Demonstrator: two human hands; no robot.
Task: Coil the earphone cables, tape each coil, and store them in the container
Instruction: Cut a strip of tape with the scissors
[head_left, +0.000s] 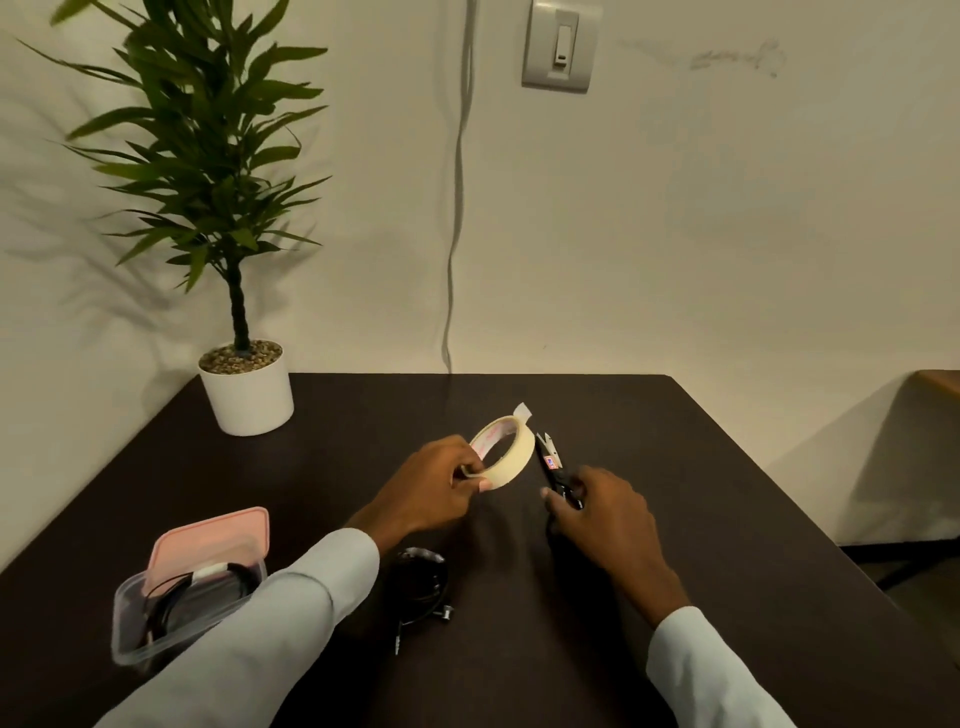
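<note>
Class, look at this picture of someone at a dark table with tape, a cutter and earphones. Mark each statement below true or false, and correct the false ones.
1. The left hand holds the roll of tape. True.
2. The right hand rests on the potted plant. False: it grips the small black cutter beside the tape; the plant stands apart at the table's far left corner.
3. The clear container already holds a taped coil. True.
4. The container's pink lid is shut tight. False: it leans in the open container.
5. A black earphone coil lies on the table between the two arms. True.
</note>
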